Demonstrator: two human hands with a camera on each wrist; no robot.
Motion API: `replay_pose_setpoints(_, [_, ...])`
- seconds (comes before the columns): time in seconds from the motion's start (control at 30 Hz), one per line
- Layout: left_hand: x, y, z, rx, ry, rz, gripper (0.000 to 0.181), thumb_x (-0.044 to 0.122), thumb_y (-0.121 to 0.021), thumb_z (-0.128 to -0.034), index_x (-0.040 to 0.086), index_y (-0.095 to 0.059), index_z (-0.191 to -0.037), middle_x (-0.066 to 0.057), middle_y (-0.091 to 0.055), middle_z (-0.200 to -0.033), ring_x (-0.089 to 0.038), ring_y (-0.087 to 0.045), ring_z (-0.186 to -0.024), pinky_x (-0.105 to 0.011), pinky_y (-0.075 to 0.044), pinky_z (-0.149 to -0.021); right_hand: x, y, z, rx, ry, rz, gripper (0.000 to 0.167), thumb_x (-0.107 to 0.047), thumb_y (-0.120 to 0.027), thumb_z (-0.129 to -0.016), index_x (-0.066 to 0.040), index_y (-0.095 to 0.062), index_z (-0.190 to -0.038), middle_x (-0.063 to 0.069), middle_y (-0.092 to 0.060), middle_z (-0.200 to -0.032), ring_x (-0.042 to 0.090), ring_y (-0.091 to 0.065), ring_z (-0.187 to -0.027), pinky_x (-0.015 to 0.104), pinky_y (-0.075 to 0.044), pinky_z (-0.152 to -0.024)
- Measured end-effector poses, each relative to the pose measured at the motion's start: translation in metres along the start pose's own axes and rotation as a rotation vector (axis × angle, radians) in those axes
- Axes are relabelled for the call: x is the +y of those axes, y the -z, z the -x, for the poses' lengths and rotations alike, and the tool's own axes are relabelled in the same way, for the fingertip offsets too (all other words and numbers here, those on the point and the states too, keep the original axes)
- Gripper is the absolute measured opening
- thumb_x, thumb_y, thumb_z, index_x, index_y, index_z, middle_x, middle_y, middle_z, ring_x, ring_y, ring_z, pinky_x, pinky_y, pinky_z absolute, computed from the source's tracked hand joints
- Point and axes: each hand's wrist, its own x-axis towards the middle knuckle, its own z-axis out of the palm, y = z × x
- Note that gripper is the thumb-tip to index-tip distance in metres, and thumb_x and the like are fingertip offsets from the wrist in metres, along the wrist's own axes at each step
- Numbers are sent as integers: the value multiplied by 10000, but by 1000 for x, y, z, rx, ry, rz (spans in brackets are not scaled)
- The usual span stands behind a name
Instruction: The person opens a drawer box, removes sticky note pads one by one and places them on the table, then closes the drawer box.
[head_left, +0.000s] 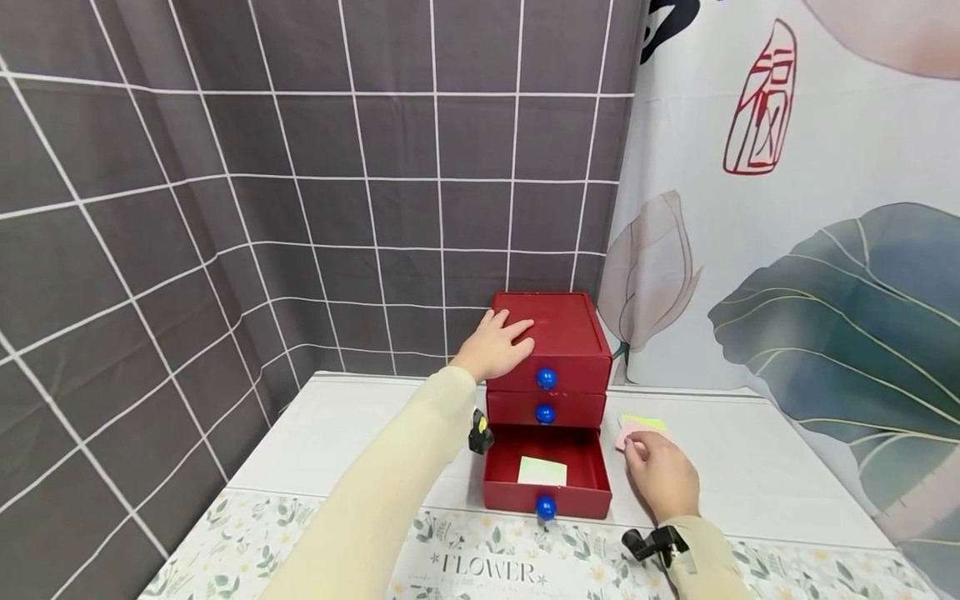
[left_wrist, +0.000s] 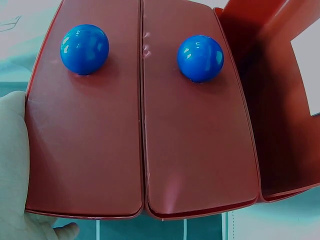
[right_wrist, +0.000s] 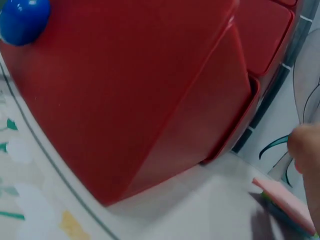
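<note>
A red drawer cabinet [head_left: 558, 325] with blue knobs stands on the table. My left hand [head_left: 495, 346] rests on its top left edge, fingers spread; part of that hand [left_wrist: 12, 165] shows beside the top drawer front in the left wrist view. The bottom drawer [head_left: 506, 496] is pulled out and holds a pale green sticky note [head_left: 542, 472]. To the right of the cabinet, my right hand [head_left: 663, 477] has its fingers curled at a pink sticky note [right_wrist: 284, 200], pinching its edge. A yellow-green sticky note [head_left: 643, 422] lies behind the pink one. The right fingertips are partly hidden.
A white cloth with a floral front band [head_left: 247, 533] and the word FLOWER covers the table. Behind hangs a dark grid-patterned curtain [head_left: 397, 217], with a white leaf-printed curtain [head_left: 690, 125] on the right. The two upper drawers are closed.
</note>
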Motion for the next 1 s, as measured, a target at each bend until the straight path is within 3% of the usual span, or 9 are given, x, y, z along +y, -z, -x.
replay_pose_setpoints(0.1, [0,2,1,1,6,2,589,483,-384,-1003,289,-422,-1558,-147,-244,-1658,-365,-103,-1546,-524,-263,-1202,-5,-1,-3,120,77,-53,142,-162,-722,-876,-69,-764,-975,166,-754,-987,404,-714,-912,563,-542,-742])
replay_pose_setpoints(0.23, [0,3,2,0,7,3,589,482,-383,-1004,286,-421,-1558,-150,-243,-1658,-368,-102,-1546,-524,-266,-1201,-12,1,-9,309,299,-137,95,-146,-720,-839,-80,-763,-891,83,-751,-819,273,-720,-730,461,-543,-626])
replay_pose_setpoints(0.3, [1,3,2,-3,6,1,590,482,-385,-1004,284,-422,-1559,-152,-244,-1657,-367,-102,-1546,-522,-260,-1204,-18,5,-12,352,413,-174,91,-147,-705,-831,-84,-761,-866,48,-736,-771,220,-693,-671,424,-537,-608])
replay_pose_setpoints(0.37, [0,2,2,-4,7,-1,590,481,-386,-1005,283,-421,-1559,-152,-243,-1657,-366,-102,-1546,-524,-259,-1204,-26,10,-16,346,513,-194,84,-149,-721,-812,-93,-762,-859,27,-734,-771,190,-688,-670,398,-552,-616])
replay_pose_setpoints(0.47, [0,1,1,-1,8,-4,588,477,-386,-1005,279,-424,-1558,-154,-247,-1656,-368,-106,-1546,-524,-260,-1203,-39,15,-19,240,602,-203,105,-126,-791,-784,-109,-776,-887,1,-751,-831,165,-715,-738,373,-584,-665])
replay_pose_setpoints(0.6, [0,1,1,3,9,-8,585,475,-386,-1007,276,-428,-1556,-156,-249,-1654,-372,-112,-1544,-523,-265,-1201,-55,17,-19,6,621,-165,216,-96,-870,-747,-143,-785,-940,-29,-760,-907,149,-729,-830,367,-605,-739])
replay_pose_setpoints(0.8, [2,1,2,3,13,-15,584,477,-385,-1007,284,-426,-1556,-150,-245,-1657,-368,-109,-1546,-524,-263,-1202,-65,12,-19,-353,651,-117,202,-43,-820,-810,-152,-789,-977,-48,-752,-989,177,-716,-936,387,-594,-837])
replay_pose_setpoints(1.0, [0,-1,-1,4,13,-5,587,484,-392,-1004,291,-422,-1558,-144,-243,-1659,-363,-104,-1547,-533,-271,-1196,-68,11,-25,-506,655,-146,206,-33,-804,-826,-144,-798,-1000,-53,-755,-990,175,-714,-939,377,-590,-848])
